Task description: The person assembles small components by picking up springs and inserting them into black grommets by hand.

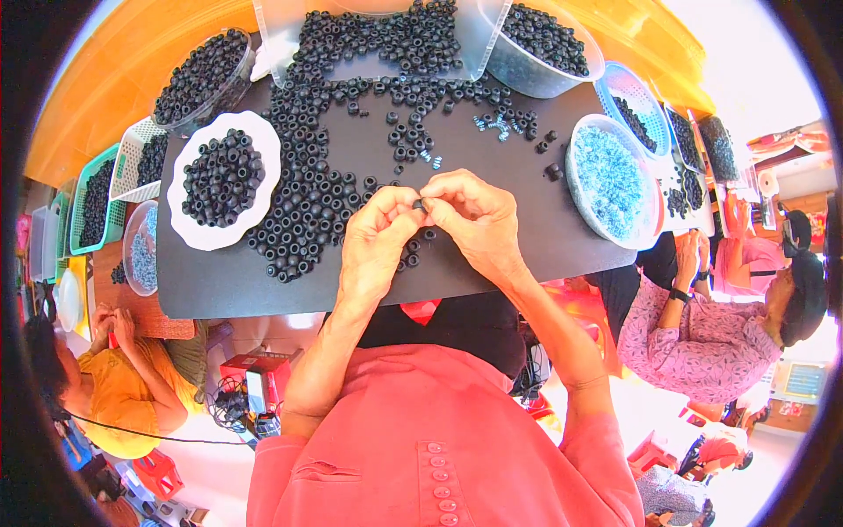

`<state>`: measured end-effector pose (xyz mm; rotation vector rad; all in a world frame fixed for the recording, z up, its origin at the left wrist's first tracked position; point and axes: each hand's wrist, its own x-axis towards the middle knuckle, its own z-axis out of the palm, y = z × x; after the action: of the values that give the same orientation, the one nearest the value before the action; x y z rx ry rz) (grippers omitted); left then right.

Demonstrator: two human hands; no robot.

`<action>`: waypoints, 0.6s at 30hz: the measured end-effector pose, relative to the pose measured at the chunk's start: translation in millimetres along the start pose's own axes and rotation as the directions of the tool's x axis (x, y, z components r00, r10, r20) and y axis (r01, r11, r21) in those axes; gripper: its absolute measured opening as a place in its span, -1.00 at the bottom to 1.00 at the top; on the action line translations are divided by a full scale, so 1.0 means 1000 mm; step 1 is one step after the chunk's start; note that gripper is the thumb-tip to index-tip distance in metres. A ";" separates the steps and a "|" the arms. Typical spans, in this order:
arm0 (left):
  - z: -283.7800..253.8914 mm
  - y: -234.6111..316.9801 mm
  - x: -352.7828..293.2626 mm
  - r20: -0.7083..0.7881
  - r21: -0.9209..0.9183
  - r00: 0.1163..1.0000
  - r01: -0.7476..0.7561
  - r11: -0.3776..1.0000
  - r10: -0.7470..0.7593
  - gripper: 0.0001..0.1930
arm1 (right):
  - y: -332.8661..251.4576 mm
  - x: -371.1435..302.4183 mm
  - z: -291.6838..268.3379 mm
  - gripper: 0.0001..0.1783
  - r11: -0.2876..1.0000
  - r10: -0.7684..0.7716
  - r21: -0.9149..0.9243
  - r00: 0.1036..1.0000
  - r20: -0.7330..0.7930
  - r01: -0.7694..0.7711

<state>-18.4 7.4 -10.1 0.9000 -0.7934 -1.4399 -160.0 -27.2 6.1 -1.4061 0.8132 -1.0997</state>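
My left hand (379, 235) and my right hand (479, 224) meet above the near part of the dark table (518, 237). Their thumbs and index fingers pinch a small black part (421, 205), mostly hidden by the fingertips. Just beyond my hands lie a few small pale-blue pieces (432, 160), too small to make out fully. Loose black plastic pieces with round holes (303, 211) are spread to the left of my left hand and beyond both hands. Farther off, more pale-blue pieces (499, 127) sit in a little cluster.
A white scalloped plate (180, 189) of black pieces stands at left, a bowl of pale-blue pieces (608, 180) at right. Along the far side are a clear bin (378, 70) and round tubs (536, 79). People sit at left (145, 378) and right (694, 338).
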 end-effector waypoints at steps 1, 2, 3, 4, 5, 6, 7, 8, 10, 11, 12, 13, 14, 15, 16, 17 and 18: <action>-0.001 -0.001 0.000 -0.002 0.000 1.000 -0.001 1.000 0.001 -0.88 | 0.001 -0.001 0.001 -0.86 1.000 -0.027 0.008 0.999 -0.020 0.027; -0.002 -0.003 0.000 0.001 0.004 1.000 -0.023 1.000 0.023 -0.88 | 0.003 -0.001 0.003 -0.86 0.998 -0.054 0.015 0.998 -0.041 0.054; -0.003 -0.004 0.000 0.004 0.008 0.999 -0.044 0.999 0.044 -0.88 | 0.005 -0.002 0.005 -0.86 0.998 -0.054 0.014 0.998 -0.039 0.055; -0.003 -0.004 0.000 0.005 0.007 0.999 -0.046 0.999 0.046 -0.88 | 0.007 -0.003 0.006 -0.86 0.995 -0.094 0.027 0.994 -0.060 0.096; -0.003 -0.004 0.001 0.004 -0.031 1.000 -0.027 0.999 0.027 -0.88 | 0.008 -0.003 0.008 -0.86 0.990 -0.134 0.039 0.988 -0.081 0.137; -0.004 -0.003 0.001 0.003 -0.070 1.000 -0.008 0.998 0.008 -0.88 | 0.009 -0.003 0.009 -0.86 0.990 -0.136 0.038 0.987 -0.081 0.139; -0.003 -0.002 0.001 0.005 -0.071 1.000 -0.009 0.997 0.010 -0.88 | 0.010 -0.003 0.009 -0.84 0.992 -0.109 0.045 0.990 -0.092 0.114; -0.003 0.000 0.001 0.024 -0.129 1.000 0.019 0.991 -0.016 -0.88 | 0.010 -0.004 0.010 -0.82 0.995 -0.083 0.053 0.991 -0.103 0.089; -0.002 0.000 0.001 0.044 -0.187 0.998 0.045 0.981 -0.037 -0.88 | 0.008 -0.005 0.012 -0.77 0.996 -0.089 0.015 0.991 -0.104 0.091; -0.003 -0.001 0.002 0.042 -0.197 0.999 0.035 0.980 -0.027 -0.88 | 0.007 -0.006 0.012 -0.73 0.996 -0.093 -0.022 0.990 -0.104 0.091; -0.003 -0.001 0.002 0.040 -0.206 0.999 0.025 0.978 -0.017 -0.87 | 0.008 -0.006 0.011 -0.73 0.995 -0.095 -0.022 0.990 -0.100 0.093; -0.003 -0.001 0.002 0.041 -0.208 0.999 0.022 0.978 -0.013 -0.87 | 0.008 -0.005 0.008 -0.68 0.982 -0.155 -0.115 0.987 -0.045 0.149; -0.002 0.000 0.002 0.045 -0.245 0.999 0.033 0.969 -0.023 -0.86 | 0.009 -0.006 0.006 -0.62 0.957 -0.209 -0.203 0.978 0.016 0.208; -0.002 0.000 0.002 0.050 -0.281 0.998 0.044 0.959 -0.031 -0.86 | 0.008 -0.006 0.006 -0.62 0.956 -0.211 -0.205 0.977 0.019 0.210; -0.003 -0.001 0.003 0.053 -0.283 0.998 0.041 0.958 -0.027 -0.86 | 0.007 -0.007 0.006 -0.60 0.953 -0.212 -0.218 0.977 0.022 0.212; -0.005 -0.004 0.004 0.060 -0.291 0.998 0.049 0.955 -0.033 -0.85 | 0.006 -0.008 0.006 -0.57 0.949 -0.213 -0.231 0.977 0.025 0.213; -0.007 -0.006 0.005 0.067 -0.299 0.997 0.058 0.953 -0.039 -0.85 | 0.006 -0.008 0.006 -0.57 0.948 -0.217 -0.234 0.976 0.026 0.217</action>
<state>-15.3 2.8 -18.7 0.6485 -0.5784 -1.5868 -156.4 -18.4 -1.0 -1.7270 0.8239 -1.1994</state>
